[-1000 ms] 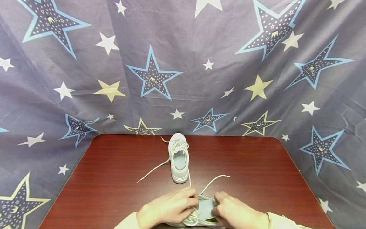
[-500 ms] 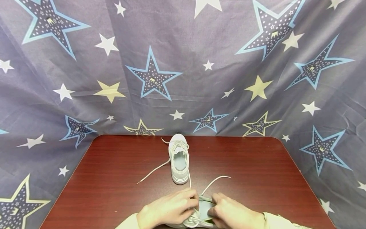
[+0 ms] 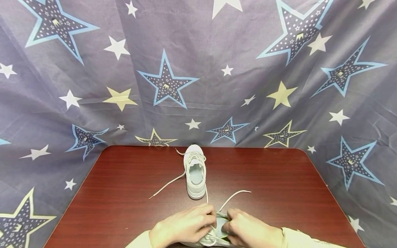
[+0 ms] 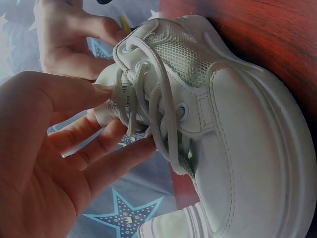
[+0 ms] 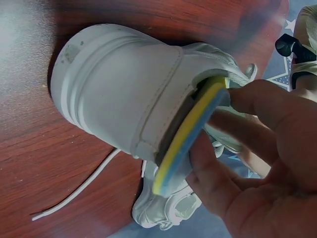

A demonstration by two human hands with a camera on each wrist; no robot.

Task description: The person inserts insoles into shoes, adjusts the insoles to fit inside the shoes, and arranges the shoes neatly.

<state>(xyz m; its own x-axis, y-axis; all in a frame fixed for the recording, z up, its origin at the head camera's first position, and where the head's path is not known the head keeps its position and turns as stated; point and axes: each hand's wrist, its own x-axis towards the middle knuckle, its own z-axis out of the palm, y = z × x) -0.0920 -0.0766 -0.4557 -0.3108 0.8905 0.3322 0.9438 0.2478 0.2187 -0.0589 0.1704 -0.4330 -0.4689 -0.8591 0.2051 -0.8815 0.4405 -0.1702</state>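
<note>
A white lace-up sneaker (image 4: 247, 139) lies at the table's near edge, toe to the left. My left hand (image 3: 186, 224) pinches its tongue (image 4: 106, 101) between thumb and fingers, with the loose laces (image 4: 166, 99) beside the fingertips. My right hand (image 3: 251, 225) grips an insole (image 5: 185, 136), pale grey-blue on top with a yellow layer below. In the right wrist view the insole's heel end stands raised above the collar, tilted. Its front part is inside the shoe, hidden from that side.
A second white sneaker (image 3: 196, 189) stands farther back, toe toward the curtain, its lace (image 3: 165, 186) trailing left. Another lace end (image 3: 234, 196) lies behind the near shoe. A star-patterned curtain (image 3: 198, 79) hangs behind the red-brown table (image 3: 263, 172).
My right hand has slid a little left, toward the toe, with the insole in its grip. The left hand stays almost still on the tongue.
</note>
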